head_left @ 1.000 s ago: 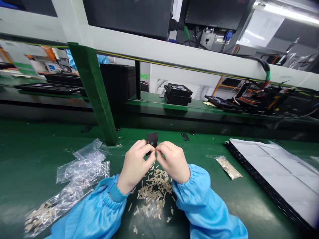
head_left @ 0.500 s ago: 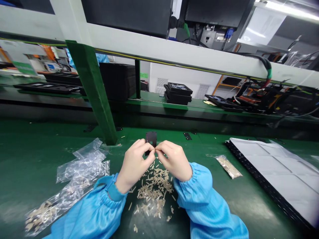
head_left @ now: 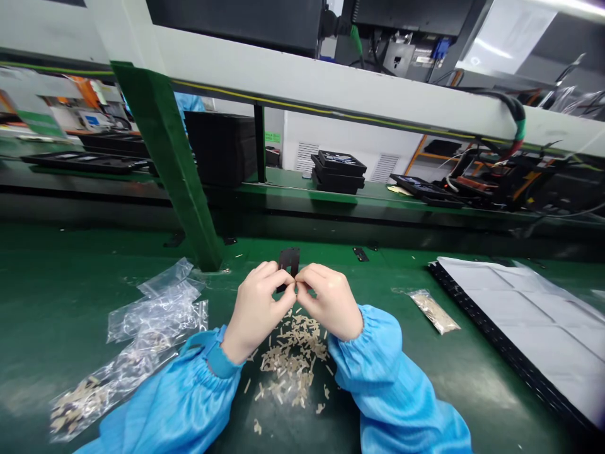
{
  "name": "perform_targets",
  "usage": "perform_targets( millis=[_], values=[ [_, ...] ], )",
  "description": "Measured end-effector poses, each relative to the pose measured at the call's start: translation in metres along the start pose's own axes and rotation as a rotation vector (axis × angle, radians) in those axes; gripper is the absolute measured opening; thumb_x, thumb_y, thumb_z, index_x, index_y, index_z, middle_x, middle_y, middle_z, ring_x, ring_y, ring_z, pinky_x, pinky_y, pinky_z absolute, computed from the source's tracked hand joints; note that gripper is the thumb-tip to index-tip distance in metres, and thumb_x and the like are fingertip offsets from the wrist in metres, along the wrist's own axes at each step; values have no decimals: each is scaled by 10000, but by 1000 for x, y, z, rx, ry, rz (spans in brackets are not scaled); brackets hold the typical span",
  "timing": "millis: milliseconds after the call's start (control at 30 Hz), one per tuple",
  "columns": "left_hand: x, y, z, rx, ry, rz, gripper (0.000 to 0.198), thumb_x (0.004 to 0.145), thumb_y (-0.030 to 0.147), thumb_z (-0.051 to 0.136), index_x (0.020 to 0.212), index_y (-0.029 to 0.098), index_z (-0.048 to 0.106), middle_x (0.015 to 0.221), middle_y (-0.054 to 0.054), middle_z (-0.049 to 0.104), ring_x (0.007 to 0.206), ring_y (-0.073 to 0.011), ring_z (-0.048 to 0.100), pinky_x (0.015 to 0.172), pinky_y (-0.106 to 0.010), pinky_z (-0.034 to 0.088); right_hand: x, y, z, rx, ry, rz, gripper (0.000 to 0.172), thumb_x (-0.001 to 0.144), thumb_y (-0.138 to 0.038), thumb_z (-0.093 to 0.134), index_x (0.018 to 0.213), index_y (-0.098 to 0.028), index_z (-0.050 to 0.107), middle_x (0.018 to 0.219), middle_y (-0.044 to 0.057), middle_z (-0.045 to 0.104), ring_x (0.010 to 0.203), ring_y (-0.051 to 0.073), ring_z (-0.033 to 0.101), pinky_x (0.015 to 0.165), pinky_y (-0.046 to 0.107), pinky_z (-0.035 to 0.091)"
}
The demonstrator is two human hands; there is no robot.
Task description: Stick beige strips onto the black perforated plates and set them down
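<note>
A small flat black part [head_left: 288, 260] stands upright between my two hands above the green bench. My left hand [head_left: 258, 310] pinches its lower left edge with thumb and forefinger. My right hand [head_left: 328, 300] is closed in a pinch against the part's lower right edge; whether it also holds one of the small pieces is hidden by the fingers. Under both hands lies a loose heap of small beige pieces [head_left: 290, 359]. Blue sleeves cover both forearms.
Clear plastic bags [head_left: 154, 315], some holding beige pieces, lie at the left. A small filled bag [head_left: 433, 311] lies right of my hands. A black tray under white sheets [head_left: 524, 318] sits at the right. A green post [head_left: 174, 170] stands behind. Black trays [head_left: 338, 171] are stacked on the rear shelf.
The view has tipped down a little. Both hands stay pinched on the black part in nearly the same spot.
</note>
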State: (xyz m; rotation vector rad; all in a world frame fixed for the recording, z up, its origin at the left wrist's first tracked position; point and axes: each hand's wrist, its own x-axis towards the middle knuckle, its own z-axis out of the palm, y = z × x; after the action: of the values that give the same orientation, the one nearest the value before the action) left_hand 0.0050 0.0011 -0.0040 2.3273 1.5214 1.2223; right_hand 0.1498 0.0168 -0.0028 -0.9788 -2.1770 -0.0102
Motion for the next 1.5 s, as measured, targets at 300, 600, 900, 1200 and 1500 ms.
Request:
perform_targets(
  millis=[300, 600, 900, 1200, 1500],
  values=[
    [1, 0, 0, -31, -15, 5, 155, 768, 154, 475, 634, 184, 546, 662, 4, 489, 697, -148, 486, 614, -261, 368, 0, 0, 0, 31, -1, 26, 157, 782, -111, 460, 686, -187, 557, 679, 5, 580, 646, 117, 528, 622, 215, 399],
    [7, 0, -15, -180, -11, 25, 167, 758, 140, 451, 620, 184, 533, 647, 11, 485, 650, -130, 481, 601, -252, 380, 2, -2, -19, 44, 55, 80, 170, 768, -129, 404, 618, -194, 453, 613, -6, 481, 579, 120, 438, 561, 238, 337],
    [6, 0, -15, -201, -32, 64, 170, 791, 152, 440, 647, 175, 526, 667, 3, 468, 670, -135, 468, 617, -257, 376, 3, -1, -14, 276, 14, 120, 142, 818, -168, 477, 678, -188, 478, 648, -19, 489, 593, 101, 462, 559, 216, 365],
    [6, 1, -15, -162, -41, 80, 182, 799, 160, 437, 645, 185, 532, 665, 2, 492, 678, -143, 483, 637, -264, 387, 6, 0, -13, 398, -21, 109, 116, 825, -180, 524, 713, -179, 552, 678, -4, 555, 617, 110, 502, 562, 222, 399],
    [11, -9, -18, -328, -50, -68, 196, 814, 212, 433, 643, 183, 524, 685, 2, 514, 683, -138, 502, 637, -258, 401, 5, 12, -22, 70, -14, -1, 269, 870, -217, 441, 606, -186, 482, 595, -3, 491, 577, 120, 459, 555, 245, 364]
  ],
)
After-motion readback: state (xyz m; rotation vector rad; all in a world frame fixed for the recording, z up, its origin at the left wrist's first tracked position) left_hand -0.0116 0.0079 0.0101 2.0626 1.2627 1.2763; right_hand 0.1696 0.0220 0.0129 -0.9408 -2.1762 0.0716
